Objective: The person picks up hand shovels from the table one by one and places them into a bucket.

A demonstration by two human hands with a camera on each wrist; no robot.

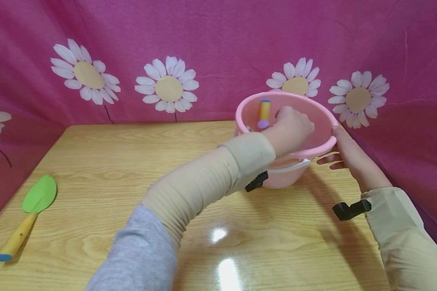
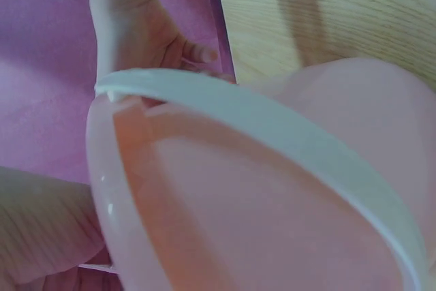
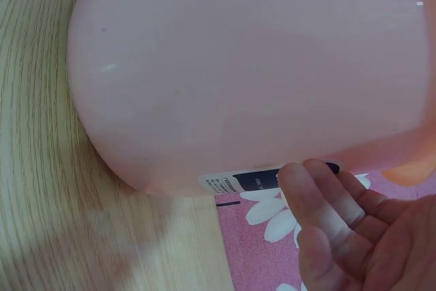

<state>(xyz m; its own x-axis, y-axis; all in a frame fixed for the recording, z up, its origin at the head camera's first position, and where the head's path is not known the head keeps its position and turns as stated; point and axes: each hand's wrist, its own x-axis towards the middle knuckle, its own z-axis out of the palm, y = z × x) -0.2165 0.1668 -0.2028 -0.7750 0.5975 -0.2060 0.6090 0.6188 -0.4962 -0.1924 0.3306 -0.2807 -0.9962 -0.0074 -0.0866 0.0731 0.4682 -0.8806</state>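
A pink bucket [image 1: 284, 176] with a white handle [image 1: 289, 166] stands on the table. My left hand [image 1: 291, 127] reaches over its rim into it; the fingertips are hidden inside, so what they hold cannot be seen. Beside that hand, within the bucket, are a yellow handle with a blue end [image 1: 265, 110] and a purple rounded piece [image 1: 263, 124]. At the right side, my right hand [image 1: 351, 155] holds the rim, its thumb over the edge. In the right wrist view, its fingers [image 3: 327, 199] lie along the outer wall by a label [image 3: 255, 180].
A green toy trowel [image 1: 40, 194] with a wooden, blue-tipped handle lies at the table's left. Magenta cloth [image 1: 218, 36] with white daisies hangs behind and at both sides. The wooden table [image 1: 131, 161] reaches back to it.
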